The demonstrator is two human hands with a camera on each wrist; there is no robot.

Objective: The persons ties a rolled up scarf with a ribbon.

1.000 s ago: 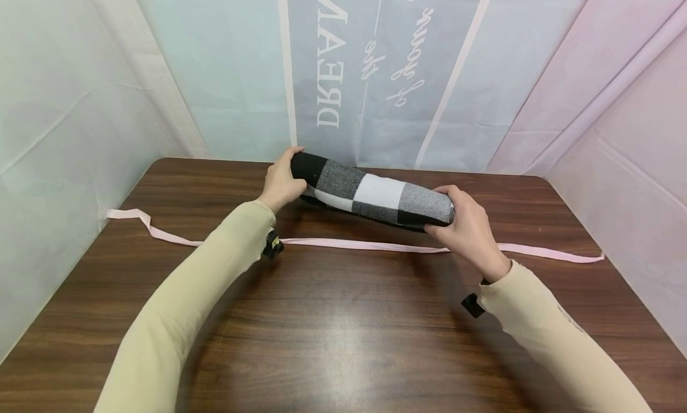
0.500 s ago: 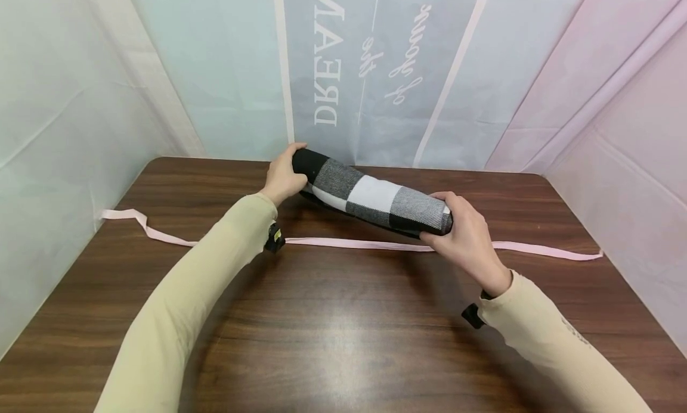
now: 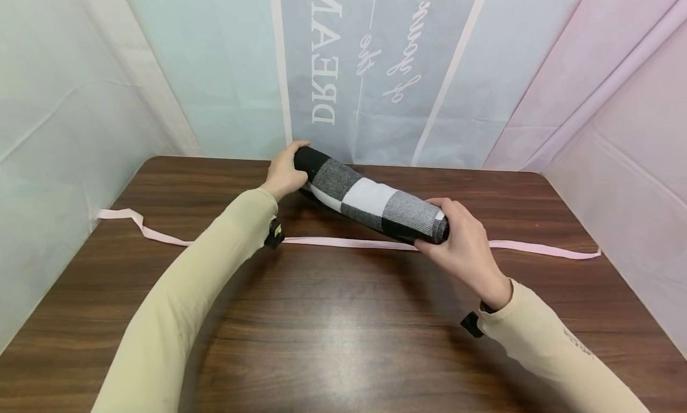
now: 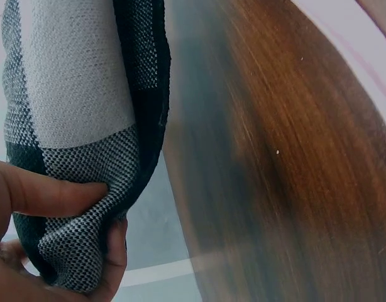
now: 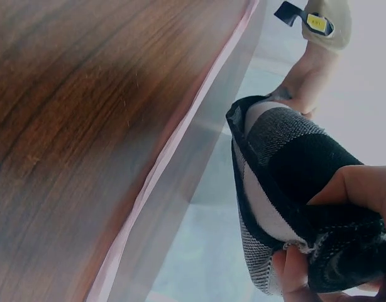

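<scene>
Seen from the wearer's head, two bare hands hold up a rolled checked cloth (image 3: 370, 195) over the far half of a dark wood-grain bench (image 3: 333, 329). The cloth is patterned in black, grey and white squares and slants, its left end farther away, its right end nearer the person. The left hand (image 3: 284, 171) is closed around the far end, thumb on the near side and fingers wrapped behind; the left wrist view shows the fabric bunching in that grip. The right hand (image 3: 461, 243) pinches the near end between thumb and curled fingers; the right wrist view shows dark-edged layers folded there. A thin pink ribbon (image 3: 343, 242) runs across the bench, passing beneath the right hand. Both arms wear pale sleeves (image 3: 214, 270). Behind hangs a pale blue-grey backdrop (image 3: 236, 73) with mirrored white lettering.
</scene>
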